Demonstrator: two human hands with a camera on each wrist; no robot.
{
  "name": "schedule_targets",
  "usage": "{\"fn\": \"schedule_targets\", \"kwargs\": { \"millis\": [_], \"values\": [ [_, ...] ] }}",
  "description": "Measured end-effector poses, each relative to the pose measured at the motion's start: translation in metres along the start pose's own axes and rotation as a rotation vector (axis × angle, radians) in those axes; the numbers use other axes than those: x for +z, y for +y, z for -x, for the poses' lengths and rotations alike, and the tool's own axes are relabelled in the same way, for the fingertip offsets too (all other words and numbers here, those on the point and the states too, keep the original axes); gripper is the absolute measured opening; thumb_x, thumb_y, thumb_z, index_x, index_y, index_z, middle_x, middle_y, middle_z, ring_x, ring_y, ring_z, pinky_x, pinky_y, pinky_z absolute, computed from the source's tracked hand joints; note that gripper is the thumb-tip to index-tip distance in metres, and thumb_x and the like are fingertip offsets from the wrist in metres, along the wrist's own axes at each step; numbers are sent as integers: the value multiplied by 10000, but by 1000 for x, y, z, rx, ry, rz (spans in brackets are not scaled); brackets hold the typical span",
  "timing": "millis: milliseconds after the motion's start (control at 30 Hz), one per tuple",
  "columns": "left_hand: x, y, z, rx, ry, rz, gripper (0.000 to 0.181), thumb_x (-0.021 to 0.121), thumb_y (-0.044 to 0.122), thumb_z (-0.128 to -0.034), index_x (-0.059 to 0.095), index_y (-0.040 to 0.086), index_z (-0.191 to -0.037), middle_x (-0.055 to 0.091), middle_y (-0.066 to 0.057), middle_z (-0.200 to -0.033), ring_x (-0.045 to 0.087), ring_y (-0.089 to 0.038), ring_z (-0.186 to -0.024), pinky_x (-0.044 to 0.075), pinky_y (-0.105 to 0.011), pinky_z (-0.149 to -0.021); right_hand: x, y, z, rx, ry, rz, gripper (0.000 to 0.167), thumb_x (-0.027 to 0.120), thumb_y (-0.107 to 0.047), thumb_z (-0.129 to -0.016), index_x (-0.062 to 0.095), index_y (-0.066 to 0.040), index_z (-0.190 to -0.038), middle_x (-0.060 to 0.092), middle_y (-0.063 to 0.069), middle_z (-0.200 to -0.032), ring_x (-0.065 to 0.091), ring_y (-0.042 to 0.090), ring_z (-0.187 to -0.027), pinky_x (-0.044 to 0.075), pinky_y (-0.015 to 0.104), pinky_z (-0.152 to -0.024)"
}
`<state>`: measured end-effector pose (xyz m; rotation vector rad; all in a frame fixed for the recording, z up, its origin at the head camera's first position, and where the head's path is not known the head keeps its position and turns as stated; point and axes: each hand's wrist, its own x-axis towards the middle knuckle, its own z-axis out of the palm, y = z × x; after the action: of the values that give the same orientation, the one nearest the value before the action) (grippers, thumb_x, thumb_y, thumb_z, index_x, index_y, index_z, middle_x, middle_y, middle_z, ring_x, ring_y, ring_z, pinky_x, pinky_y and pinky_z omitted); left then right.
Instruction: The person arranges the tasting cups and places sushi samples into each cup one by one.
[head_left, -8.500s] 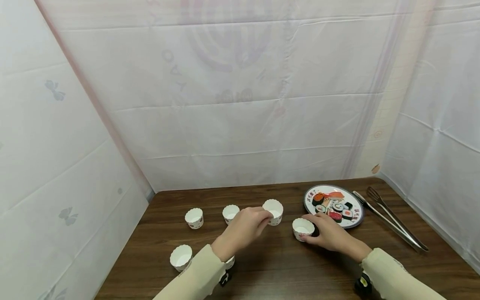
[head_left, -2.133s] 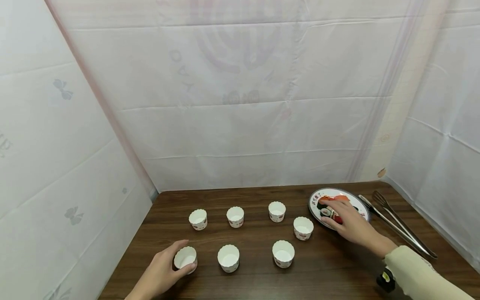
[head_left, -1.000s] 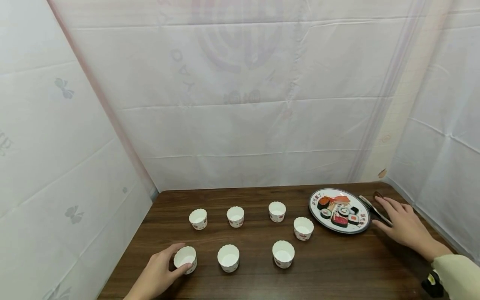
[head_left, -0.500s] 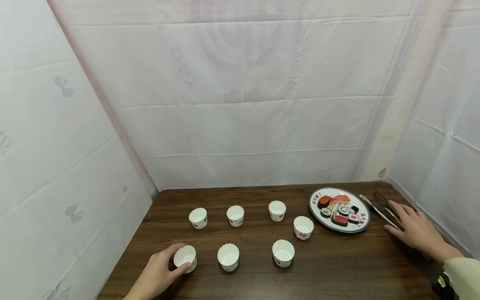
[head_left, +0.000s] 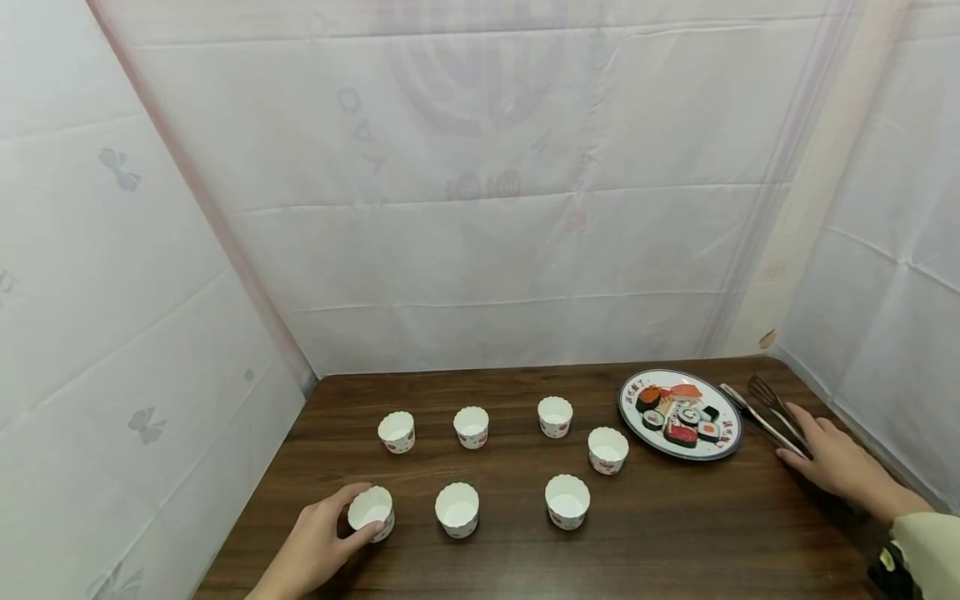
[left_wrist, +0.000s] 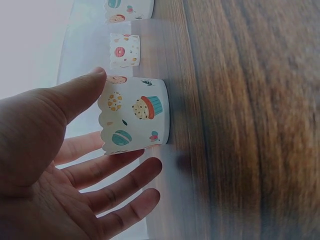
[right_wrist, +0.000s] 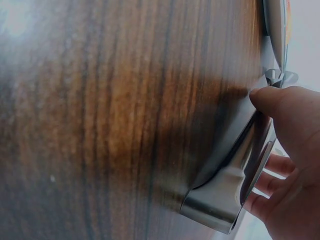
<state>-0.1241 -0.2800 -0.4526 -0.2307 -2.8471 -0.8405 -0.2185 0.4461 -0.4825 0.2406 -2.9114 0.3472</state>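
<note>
At the front left of the table, my left hand (head_left: 315, 537) holds a white paper cup (head_left: 369, 505) between thumb and fingers. In the left wrist view the thumb of the left hand (left_wrist: 37, 140) lies at the scalloped rim of the cup (left_wrist: 135, 112), which stands upright on the wood. On the right, my right hand (head_left: 843, 468) grips the metal tongs (head_left: 765, 425), which lie on the table. The right wrist view has the right hand (right_wrist: 297, 135) with its thumb on one side of the tongs (right_wrist: 215, 202) and its fingers on the other.
Several other paper cups stand apart, among them a front middle one (head_left: 457, 510), a front right one (head_left: 567, 502) and a back one (head_left: 555, 417). The sushi-patterned plate (head_left: 720, 447) lies left of the tongs. White cloth (head_left: 465, 250) hangs behind the table (head_left: 480, 575).
My right hand has gone from a cup, over the plate, to the tongs at the right. My left hand has moved from the back cups to the front left cup and stayed there.
</note>
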Motion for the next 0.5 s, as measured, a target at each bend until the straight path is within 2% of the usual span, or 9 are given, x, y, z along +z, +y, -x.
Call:
{"fn": "schedule_targets", "kwargs": {
  "millis": [200,500],
  "values": [
    [0,1,0,-5,3,2,575,880,326,-822,673,63,-1289,734,-62,-1165,707,-207,-993,568,-386,-814,-1,1,-1,15,-25,13,826,743,-245,-947,250,166,-1468,440,522,-1234,517,682,-1041,456,715,-772],
    [0,1,0,-6,-8,14,571,871,315,-835,664,53,-1298,726,-88,-1199,708,-270,-1065,565,-448,-881,-4,-3,-1,25,-57,2,818,744,-187,-937,245,183,-1469,424,533,-1247,511,675,-1047,464,697,-765]
  ]
}}
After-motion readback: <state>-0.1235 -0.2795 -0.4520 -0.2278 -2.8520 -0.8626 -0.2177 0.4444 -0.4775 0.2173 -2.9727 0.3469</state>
